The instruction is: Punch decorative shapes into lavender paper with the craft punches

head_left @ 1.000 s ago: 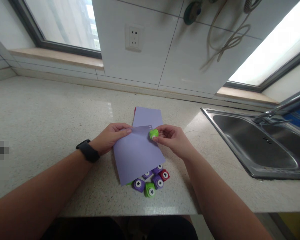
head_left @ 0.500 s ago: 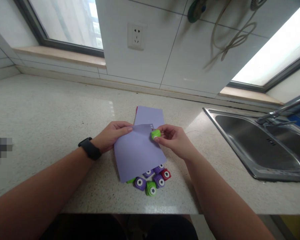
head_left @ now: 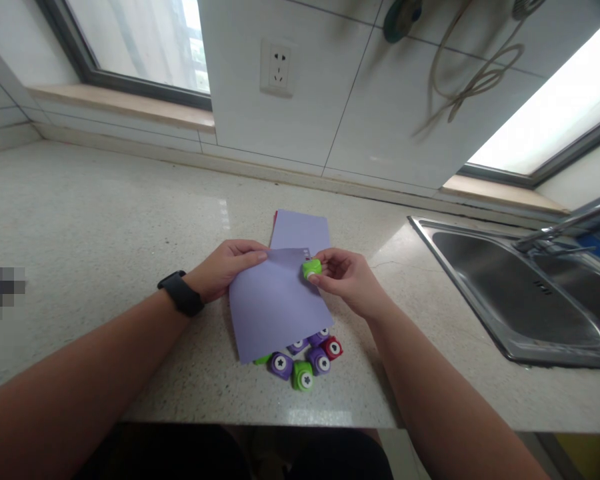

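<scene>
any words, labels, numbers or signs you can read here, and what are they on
No words, brands or numbers can be read.
Punches by the sheet: white discs with cut-out shapes only, a star on the purple punch, a flower on the green punch, a heart on the red punch.
Wall socket: no print visible.

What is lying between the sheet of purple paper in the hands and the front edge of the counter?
In the head view, a cluster of small paper punches, purple, green and red, lies there, partly tucked under the purple sheet. Past them the counter is bare.
</scene>
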`<state>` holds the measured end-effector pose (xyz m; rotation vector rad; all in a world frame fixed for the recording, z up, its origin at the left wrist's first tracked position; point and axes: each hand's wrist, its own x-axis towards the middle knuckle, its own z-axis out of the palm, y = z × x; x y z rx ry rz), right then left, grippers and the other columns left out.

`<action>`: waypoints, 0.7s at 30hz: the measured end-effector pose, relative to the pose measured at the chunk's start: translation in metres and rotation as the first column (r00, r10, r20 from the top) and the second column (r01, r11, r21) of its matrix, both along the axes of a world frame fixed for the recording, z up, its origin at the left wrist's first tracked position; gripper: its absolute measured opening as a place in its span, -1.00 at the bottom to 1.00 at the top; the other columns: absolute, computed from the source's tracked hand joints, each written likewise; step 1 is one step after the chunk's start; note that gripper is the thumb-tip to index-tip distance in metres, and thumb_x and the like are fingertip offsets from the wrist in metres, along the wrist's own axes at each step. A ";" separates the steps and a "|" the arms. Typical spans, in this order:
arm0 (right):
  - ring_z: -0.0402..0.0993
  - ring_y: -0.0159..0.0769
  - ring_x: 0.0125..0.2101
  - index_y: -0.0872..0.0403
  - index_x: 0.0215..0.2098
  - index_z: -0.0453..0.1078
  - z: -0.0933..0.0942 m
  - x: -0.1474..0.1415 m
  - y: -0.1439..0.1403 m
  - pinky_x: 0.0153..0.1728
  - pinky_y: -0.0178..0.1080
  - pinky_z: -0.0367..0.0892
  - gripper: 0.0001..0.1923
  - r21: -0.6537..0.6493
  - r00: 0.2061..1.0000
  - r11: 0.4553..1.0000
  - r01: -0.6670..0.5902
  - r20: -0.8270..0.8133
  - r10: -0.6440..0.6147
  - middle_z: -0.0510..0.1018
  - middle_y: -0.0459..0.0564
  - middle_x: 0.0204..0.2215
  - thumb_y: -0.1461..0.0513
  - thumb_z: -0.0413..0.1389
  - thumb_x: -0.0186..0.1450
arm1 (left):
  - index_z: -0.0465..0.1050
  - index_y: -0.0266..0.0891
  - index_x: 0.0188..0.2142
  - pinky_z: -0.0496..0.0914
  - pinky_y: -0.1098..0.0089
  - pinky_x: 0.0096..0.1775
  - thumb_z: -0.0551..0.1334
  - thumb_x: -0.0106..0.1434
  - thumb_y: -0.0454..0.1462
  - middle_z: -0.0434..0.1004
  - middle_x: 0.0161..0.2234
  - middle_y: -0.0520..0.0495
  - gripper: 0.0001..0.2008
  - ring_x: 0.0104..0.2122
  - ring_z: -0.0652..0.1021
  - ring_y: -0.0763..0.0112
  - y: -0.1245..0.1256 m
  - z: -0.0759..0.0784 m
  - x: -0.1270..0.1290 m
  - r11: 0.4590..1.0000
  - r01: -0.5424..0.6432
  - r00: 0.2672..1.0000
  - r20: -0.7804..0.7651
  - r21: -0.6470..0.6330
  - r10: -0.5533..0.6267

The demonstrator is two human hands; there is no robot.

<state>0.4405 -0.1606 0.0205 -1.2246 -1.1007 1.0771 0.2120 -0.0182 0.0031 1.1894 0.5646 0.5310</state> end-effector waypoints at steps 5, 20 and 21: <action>0.39 -0.47 -0.44 0.09 -0.25 0.50 0.000 0.000 0.000 -0.38 -0.36 0.40 -0.63 0.011 1.000 1.000 -0.003 -0.001 0.003 0.52 -0.10 -0.40 0.19 0.50 0.06 | 0.69 -0.24 -0.28 0.36 0.51 -0.45 0.54 0.05 -0.13 0.61 -0.43 -0.03 -0.71 -0.49 0.50 0.49 -0.001 0.001 0.000 1.000 -0.013 1.000 0.004 -0.009 0.013; 0.31 -0.44 -0.42 0.04 -0.16 0.35 0.002 -0.009 -0.001 -0.42 -0.33 0.26 -0.61 0.071 0.988 0.997 -0.006 0.156 -0.005 0.44 -0.11 -0.32 0.12 0.39 0.18 | 0.67 -0.26 -0.32 0.32 0.45 -0.44 0.52 0.05 -0.14 0.60 -0.44 -0.06 -0.73 -0.48 0.47 0.44 -0.003 0.004 0.001 0.998 -0.050 0.999 -0.002 0.029 0.050; 0.32 -0.44 -0.42 0.03 -0.14 0.35 0.002 -0.009 -0.001 -0.41 -0.33 0.27 -0.61 0.072 0.987 0.997 -0.011 0.159 0.000 0.45 -0.11 -0.32 0.11 0.38 0.19 | 0.67 -0.26 -0.32 0.32 0.44 -0.43 0.52 0.05 -0.14 0.60 -0.44 -0.06 -0.73 -0.48 0.47 0.43 -0.003 0.004 0.001 0.998 -0.053 0.999 0.000 0.030 0.053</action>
